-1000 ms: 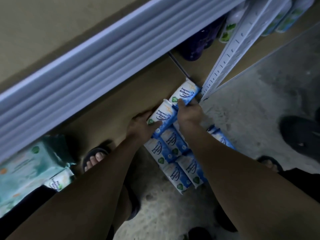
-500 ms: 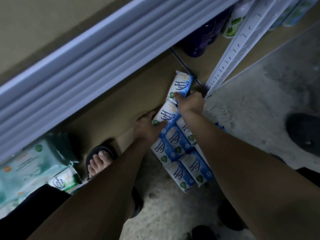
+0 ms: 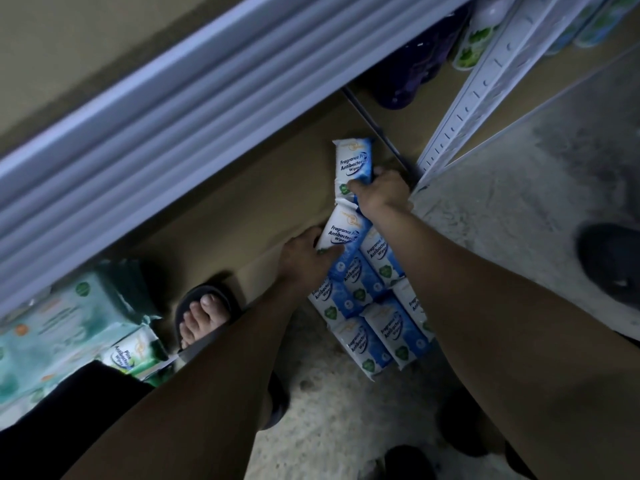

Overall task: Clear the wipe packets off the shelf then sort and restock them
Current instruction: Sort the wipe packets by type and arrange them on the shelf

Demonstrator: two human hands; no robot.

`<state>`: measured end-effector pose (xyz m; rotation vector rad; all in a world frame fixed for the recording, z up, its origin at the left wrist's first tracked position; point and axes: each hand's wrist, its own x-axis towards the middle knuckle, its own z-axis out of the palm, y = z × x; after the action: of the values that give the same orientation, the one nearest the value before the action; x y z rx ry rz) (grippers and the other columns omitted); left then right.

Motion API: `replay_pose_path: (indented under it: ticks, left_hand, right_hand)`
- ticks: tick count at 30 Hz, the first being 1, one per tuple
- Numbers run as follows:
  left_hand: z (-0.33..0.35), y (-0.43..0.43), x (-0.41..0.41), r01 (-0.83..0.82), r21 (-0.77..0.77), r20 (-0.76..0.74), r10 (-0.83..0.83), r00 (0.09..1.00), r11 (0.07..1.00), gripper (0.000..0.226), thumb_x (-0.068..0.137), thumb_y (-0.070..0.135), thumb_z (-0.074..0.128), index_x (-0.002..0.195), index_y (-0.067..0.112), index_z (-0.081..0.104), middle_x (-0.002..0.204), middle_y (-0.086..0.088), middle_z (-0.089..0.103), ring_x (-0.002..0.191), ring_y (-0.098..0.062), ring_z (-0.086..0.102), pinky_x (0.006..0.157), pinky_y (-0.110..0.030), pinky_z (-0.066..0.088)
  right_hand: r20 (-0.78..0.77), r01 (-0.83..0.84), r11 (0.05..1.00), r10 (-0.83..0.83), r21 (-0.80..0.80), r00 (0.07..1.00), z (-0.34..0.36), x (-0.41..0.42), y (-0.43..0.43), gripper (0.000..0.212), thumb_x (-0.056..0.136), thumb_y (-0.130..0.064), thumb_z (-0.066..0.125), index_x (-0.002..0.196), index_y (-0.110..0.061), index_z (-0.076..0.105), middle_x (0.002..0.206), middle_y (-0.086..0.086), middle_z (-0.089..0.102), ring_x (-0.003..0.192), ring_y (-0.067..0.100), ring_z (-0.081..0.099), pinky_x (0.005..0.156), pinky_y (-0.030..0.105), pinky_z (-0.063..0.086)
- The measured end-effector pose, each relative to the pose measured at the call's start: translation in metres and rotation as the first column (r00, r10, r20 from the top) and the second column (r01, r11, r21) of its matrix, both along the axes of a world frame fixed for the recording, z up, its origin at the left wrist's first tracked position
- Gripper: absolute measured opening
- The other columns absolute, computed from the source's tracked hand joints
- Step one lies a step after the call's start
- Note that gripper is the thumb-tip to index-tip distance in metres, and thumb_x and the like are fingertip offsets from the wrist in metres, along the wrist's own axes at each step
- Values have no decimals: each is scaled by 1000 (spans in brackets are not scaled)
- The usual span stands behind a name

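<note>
Two blue-and-white antibacterial wipe packets are in my hands over the tan bottom shelf (image 3: pixel 242 216). My right hand (image 3: pixel 379 194) grips the far packet (image 3: pixel 353 162), which lies deep on the shelf near the white upright. My left hand (image 3: pixel 306 259) holds the near packet (image 3: pixel 341 230) at its lower end, by the shelf's front edge. Several more blue packets (image 3: pixel 377 317) lie in rows on the concrete floor just below my hands. Green wipe packets (image 3: pixel 55 327) sit at the left, partly hidden by the upper shelf's edge.
The white ribbed edge of the upper shelf (image 3: pixel 173 109) crosses the view above. A perforated white upright (image 3: pixel 474 88) stands at the right, with dark purple bottles (image 3: pixel 412 74) and green-labelled bottles (image 3: pixel 474 39) behind it. My sandalled foot (image 3: pixel 202 313) rests near the shelf. Another dark shoe (image 3: pixel 609 261) is at the right.
My right hand has pushed its packet further back onto the shelf. My left hand has followed a little way with its packet, away from the pile on the floor.
</note>
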<state>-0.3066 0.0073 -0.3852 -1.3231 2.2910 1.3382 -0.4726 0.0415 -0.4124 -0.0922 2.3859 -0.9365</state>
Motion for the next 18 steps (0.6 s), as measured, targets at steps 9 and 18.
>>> replay_pose_path:
  ticks: [9, 18]
  left_hand:
    - [14, 12, 8, -29, -4, -7, 29, 1000, 1000, 40, 88, 36, 70, 123, 20, 60, 110, -3, 72, 92, -21, 70, 81, -41, 58]
    - [55, 26, 38, -68, -1, -109, 67, 992, 998, 29, 91, 20, 70, 111, 36, 57, 108, 9, 71, 88, -11, 70, 77, -33, 60]
  right_hand:
    - [-108, -120, 993, 120, 6, 987, 10, 8, 15, 31, 88, -26, 72, 111, -7, 66, 110, 11, 73, 95, 26, 71, 76, 29, 54]
    - [-318, -246, 957, 188, -152, 929, 60, 22, 66, 31, 89, -17, 63, 119, -15, 59, 113, 10, 68, 98, 28, 64, 80, 42, 56]
